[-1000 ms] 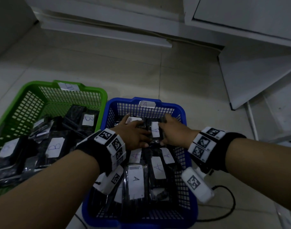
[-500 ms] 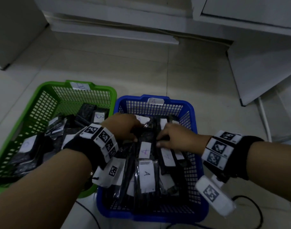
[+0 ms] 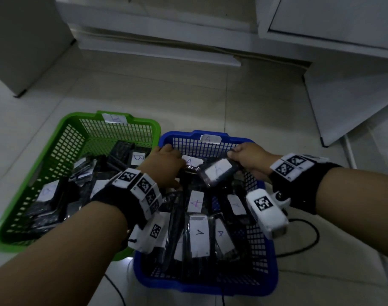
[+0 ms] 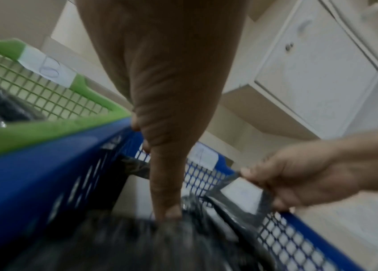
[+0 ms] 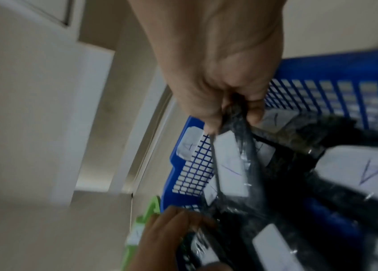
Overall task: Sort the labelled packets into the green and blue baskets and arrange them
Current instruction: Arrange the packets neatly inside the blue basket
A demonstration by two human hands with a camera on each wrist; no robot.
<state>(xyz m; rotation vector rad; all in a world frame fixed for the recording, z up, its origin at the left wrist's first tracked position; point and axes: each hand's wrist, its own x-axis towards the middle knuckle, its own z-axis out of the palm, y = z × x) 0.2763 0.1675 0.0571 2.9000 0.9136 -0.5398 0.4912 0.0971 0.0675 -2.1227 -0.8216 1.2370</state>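
The blue basket (image 3: 270, 257), tagged A, holds several black packets with white A labels. My right hand (image 3: 235, 154) pinches the top edge of one such black packet (image 3: 217, 171) and holds it tilted above the basket's far end; the right wrist view shows the same right hand (image 5: 234, 113) pinching that packet (image 5: 230, 159). My left hand (image 3: 173, 164) is at the basket's far left corner, curled on another A packet (image 3: 192, 161); in the left wrist view the left hand (image 4: 153, 170) has its thumb down on black packets. To the left, the green basket (image 3: 63, 138), tagged B, holds B packets (image 3: 136, 159).
Both baskets sit side by side on a pale tiled floor. White cabinets and a leaning white panel (image 3: 352, 85) stand beyond and to the right. A black cable (image 3: 307, 244) loops on the floor right of the blue basket.
Both hands have shifted from the middle of the blue basket toward its far wall. My right hand has picked up one A packet and raised it at a tilt.
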